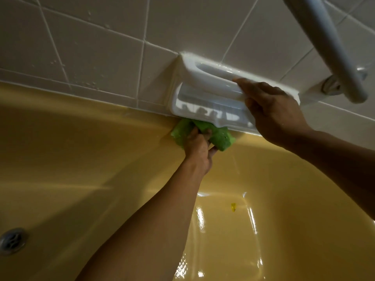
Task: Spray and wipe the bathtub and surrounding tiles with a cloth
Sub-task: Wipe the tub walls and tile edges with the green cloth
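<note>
- Drain [11, 240] sits at 8 o'clock in the yellow tub [81, 159]; droplet-flecked tiles [91, 47] run across 11 o'clock.
- Left hand [197, 149], near centre, pinches the green cloth [221, 136], which is bunched on the tub rim right under the dish [203, 84].
- The cloth looks soft, light and damp. It should squash into that gap, and is best held wadded at its middle.
- Right hand [274, 112], at 2 o'clock, curls its fingers over the dish's bar; the glaze is likely slippery.

Wall tiles [91, 47]: off-white, white grout, wet spots. Soap dish [203, 106]: white ceramic, wall-mtd, w/ handle. Grab bar [324, 43]: grey, upper rt. Light: dim, warm.
</note>
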The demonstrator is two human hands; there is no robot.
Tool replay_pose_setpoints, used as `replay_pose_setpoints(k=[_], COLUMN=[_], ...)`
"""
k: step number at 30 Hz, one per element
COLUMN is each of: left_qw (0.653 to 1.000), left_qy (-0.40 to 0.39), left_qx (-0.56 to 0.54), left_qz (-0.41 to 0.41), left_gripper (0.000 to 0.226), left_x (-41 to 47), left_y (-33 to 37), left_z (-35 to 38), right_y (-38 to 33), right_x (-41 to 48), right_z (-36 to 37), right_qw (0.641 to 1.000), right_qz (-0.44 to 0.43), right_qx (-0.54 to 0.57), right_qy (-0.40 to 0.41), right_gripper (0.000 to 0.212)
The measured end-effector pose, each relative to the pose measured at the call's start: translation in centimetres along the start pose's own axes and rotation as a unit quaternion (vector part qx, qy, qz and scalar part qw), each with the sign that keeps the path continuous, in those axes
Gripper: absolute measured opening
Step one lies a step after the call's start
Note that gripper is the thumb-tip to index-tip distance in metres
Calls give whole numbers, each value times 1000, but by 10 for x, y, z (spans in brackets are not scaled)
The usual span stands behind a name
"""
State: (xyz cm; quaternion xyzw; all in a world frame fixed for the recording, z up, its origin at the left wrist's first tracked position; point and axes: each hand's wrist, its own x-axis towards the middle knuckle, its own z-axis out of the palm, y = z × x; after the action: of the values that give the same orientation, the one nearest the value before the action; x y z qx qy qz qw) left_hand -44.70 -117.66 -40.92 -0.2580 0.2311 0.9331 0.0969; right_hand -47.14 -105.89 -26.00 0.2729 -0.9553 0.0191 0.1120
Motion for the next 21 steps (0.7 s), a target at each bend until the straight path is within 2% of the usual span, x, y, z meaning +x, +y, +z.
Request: replay_pose_setpoints(k=[4,8,11,15,21], left_qw=[994,997,998,990,945], left_qy=[-34,-4,57,100,176], left_qx=[86,61,23,27,129], left_qz=[-49,-51,8,97,245], left_gripper=[37,38,40,43,44], left_x=[7,3,-4,-11,-15], left_y=[-29,-27,-4,36,68], left_z=[29,30,10,-21,-49], right_y=[5,7,7,6,3], right_x=[-2,-4,-5,-4,-5], right_z=[4,6,6,8,8], right_qw=[1000,1000,1000,1000,999], right_qz=[-2,-6,8,17,33], right_qx=[-10,-15,-16,-19,-29], right_qy=[12,17,8,-6,-15], right_gripper=[46,47,48,49,50])
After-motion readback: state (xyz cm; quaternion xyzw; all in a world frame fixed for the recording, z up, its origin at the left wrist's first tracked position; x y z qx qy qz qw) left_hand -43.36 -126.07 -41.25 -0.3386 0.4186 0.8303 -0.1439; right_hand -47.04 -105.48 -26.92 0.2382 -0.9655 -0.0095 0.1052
